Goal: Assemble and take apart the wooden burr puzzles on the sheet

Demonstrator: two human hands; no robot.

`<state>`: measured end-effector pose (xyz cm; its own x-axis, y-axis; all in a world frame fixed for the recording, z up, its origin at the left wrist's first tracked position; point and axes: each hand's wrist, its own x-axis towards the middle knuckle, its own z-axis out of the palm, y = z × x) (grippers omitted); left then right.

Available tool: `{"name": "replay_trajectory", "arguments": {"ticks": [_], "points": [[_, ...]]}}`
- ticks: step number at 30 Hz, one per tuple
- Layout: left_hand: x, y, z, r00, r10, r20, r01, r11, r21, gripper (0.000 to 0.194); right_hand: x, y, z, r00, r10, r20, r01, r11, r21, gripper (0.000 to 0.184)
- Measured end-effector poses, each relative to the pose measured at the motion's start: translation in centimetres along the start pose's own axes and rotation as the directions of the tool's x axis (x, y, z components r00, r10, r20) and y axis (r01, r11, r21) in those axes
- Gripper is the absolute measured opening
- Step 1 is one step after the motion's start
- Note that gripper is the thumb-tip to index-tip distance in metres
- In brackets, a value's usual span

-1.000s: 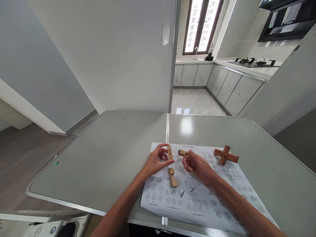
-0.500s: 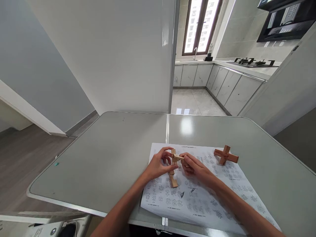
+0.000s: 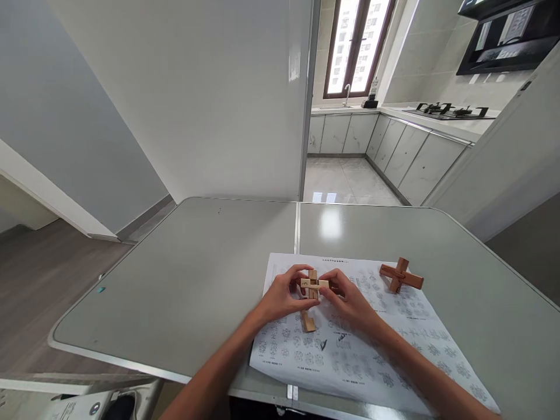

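My left hand (image 3: pixel 283 296) pinches an upright, light wooden puzzle piece (image 3: pixel 312 274) between thumb and fingers. Across it lies a second notched wooden piece (image 3: pixel 306 284), the two making a small cross. The right end of this crosspiece is gripped by my right hand (image 3: pixel 349 296), thumb and fingers closed. How deeply the two pieces interlock I cannot tell. Just below my left thumb, a loose notched wooden piece (image 3: pixel 308 322) lies on a printed sheet (image 3: pixel 284 361), its upper end partly covered.
A reddish-brown wooden cross (image 3: pixel 400 275) lies at the right edge of the sheet, which carries rows of puzzle drawings. Under it is a grey table (image 3: pixel 210 262) with a seam down the middle. A small green bit (image 3: pixel 101 289) sits at far left.
The crosspiece, earlier held by my right hand at the upright piece's side, now lies across it. Both hands have shifted slightly, and the wooden pieces have turned in my grip.
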<state>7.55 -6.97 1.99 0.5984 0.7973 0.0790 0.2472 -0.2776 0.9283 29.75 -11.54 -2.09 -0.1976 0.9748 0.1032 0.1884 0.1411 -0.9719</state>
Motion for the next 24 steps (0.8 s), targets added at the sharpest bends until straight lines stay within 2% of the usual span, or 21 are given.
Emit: {"name": "replay_trajectory", "arguments": {"ticks": [6, 12, 20, 24], "points": [[-0.05, 0.23, -0.03, 1.000, 0.010, 0.023, -0.011, 0.999, 0.031, 0.063, -0.01, 0.24, 0.15, 0.998, -0.029, -0.053, 0.026, 0.998, -0.055, 0.031], [-0.11, 0.16, -0.15, 0.999, 0.007, 0.048, -0.007, 1.000, -0.011, 0.065, -0.07, -0.30, -0.06, 0.998, -0.045, -0.052, 0.039, 0.994, -0.104, 0.031], [-0.16, 0.20, 0.16, 0.998, 0.010, 0.062, 0.001, 0.985, -0.172, 0.064, 0.01, -0.50, -0.07, 0.996, -0.063, -0.055, 0.055, 0.989, -0.139, 0.031], [-0.21, 0.29, 0.17, 0.998, -0.002, 0.066, 0.015, 0.980, -0.197, 0.064, 0.04, -0.60, -0.04, 0.995, -0.077, -0.062, 0.067, 0.986, -0.153, 0.032]]}}
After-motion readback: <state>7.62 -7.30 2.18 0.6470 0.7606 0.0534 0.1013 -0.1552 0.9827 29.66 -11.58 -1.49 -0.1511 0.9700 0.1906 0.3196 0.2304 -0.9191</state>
